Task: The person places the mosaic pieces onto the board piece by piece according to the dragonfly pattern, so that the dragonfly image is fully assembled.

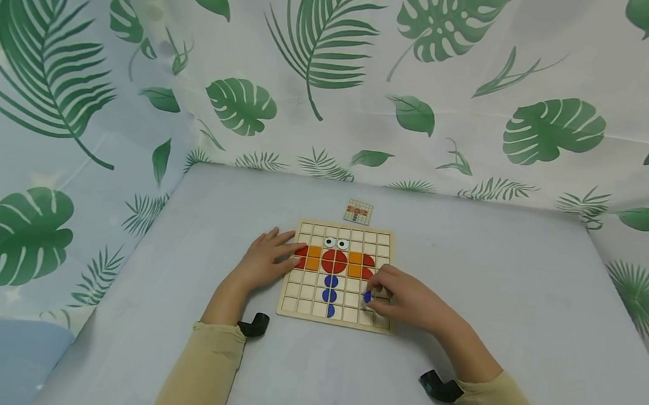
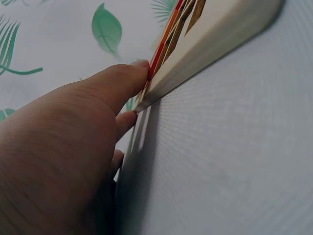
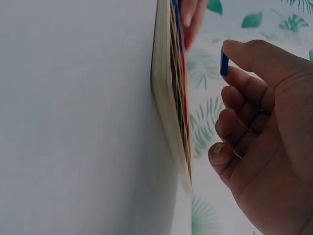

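Note:
A wooden grid board (image 1: 305, 307) lies on the table with coloured tiles set in its squares. Red and orange tiles form a row across it, two eye tiles (image 1: 336, 243) sit above, and blue tiles (image 1: 330, 296) run down the middle column. My left hand (image 1: 262, 262) rests at the board's left edge, its fingers touching the rim and a red tile. Between thumb and index finger, my right hand (image 1: 405, 296) pinches a small blue tile (image 3: 224, 63). That tile is held up off the board, over its right side in the head view.
Behind the board lies a small pattern card (image 1: 358, 211) with a printed grid. The white table (image 1: 496, 273) spreads around it, backed by leaf-print cloth (image 1: 455, 73). Black wrist devices (image 1: 440, 387) sit at both cuffs.

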Motion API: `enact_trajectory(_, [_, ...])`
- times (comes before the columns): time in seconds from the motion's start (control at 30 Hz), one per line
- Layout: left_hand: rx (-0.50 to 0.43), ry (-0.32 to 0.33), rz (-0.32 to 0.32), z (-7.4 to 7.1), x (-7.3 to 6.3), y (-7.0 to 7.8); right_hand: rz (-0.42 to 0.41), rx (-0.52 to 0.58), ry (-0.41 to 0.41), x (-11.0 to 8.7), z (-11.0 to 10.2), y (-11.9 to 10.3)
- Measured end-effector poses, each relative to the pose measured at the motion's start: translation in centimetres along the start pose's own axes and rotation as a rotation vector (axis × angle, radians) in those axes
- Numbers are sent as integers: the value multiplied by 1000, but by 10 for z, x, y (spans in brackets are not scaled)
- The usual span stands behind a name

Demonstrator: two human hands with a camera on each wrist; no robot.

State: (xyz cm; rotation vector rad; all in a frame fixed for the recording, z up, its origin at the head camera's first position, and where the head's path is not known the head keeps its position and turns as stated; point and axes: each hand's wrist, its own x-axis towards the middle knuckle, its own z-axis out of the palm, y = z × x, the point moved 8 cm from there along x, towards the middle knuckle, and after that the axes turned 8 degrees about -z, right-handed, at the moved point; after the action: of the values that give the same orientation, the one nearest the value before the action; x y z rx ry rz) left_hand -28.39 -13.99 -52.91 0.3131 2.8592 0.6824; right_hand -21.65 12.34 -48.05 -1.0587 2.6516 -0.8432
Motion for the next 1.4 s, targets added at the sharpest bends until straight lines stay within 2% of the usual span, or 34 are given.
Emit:
enact_trajectory(0.2, [5, 0, 3, 1, 1, 0, -42, -41, -24, 25, 15, -21])
enact_trajectory(0.5, [7, 6, 20, 1, 2, -1, -22, -48, -50, 44, 35, -37])
enact_trajectory(0.9, [5, -3, 16, 0, 0, 1, -96, -130, -108, 51, 56, -47])
enact_trajectory(1.4, [13, 7, 13, 0, 0, 0, -84, -137, -119, 50, 57, -47])
